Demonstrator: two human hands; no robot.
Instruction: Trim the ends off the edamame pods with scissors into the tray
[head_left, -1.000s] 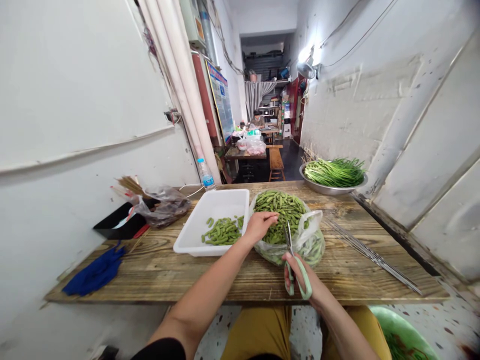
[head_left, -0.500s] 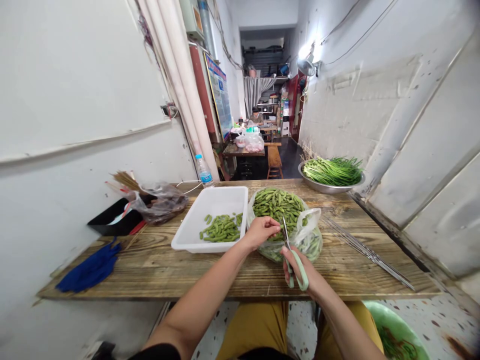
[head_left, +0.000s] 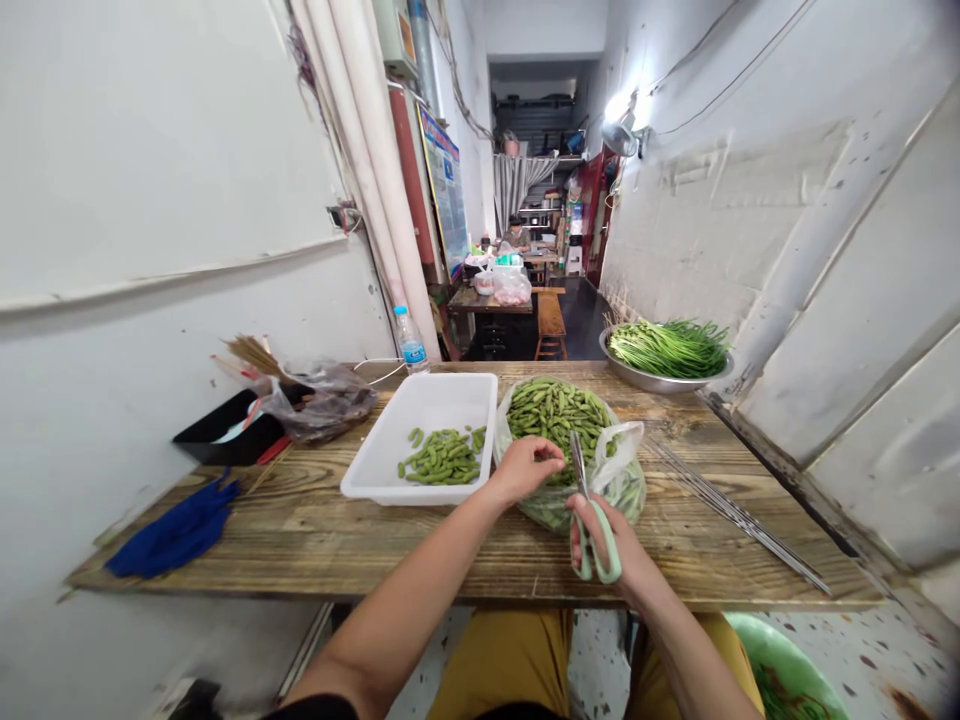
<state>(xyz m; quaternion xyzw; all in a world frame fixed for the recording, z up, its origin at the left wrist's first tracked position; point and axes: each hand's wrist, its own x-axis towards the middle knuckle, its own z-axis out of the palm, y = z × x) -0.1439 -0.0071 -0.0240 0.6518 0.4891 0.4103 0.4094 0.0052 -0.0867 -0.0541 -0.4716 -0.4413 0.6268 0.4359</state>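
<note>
Closest to us, down by the knees, we see a green tub [head_left: 795, 665] under the table [head_left: 337, 545]. At the near edge of the table the right hand [head_left: 619, 550] grips green scissors [head_left: 589, 515]. Its fingers go through the loops, and the blades point away from us, up over a bag [head_left: 626, 440]. We cannot tell if the blades are apart. Just left of the blades, the left hand [head_left: 521, 468] rests on the bag with its fingers bent and pinched together. We cannot tell if a pod is in them. The bag is full of green pods [head_left: 555, 410]. A white tray [head_left: 360, 485] sits right beside the bag on the left, with a few pods in it. A blue cloth [head_left: 169, 520] lies far left, and thin metal sticks [head_left: 739, 512] lie to the right. At the far edge stand a bottle [head_left: 410, 345] and a metal bowl [head_left: 660, 378] of long green stalks.
</note>
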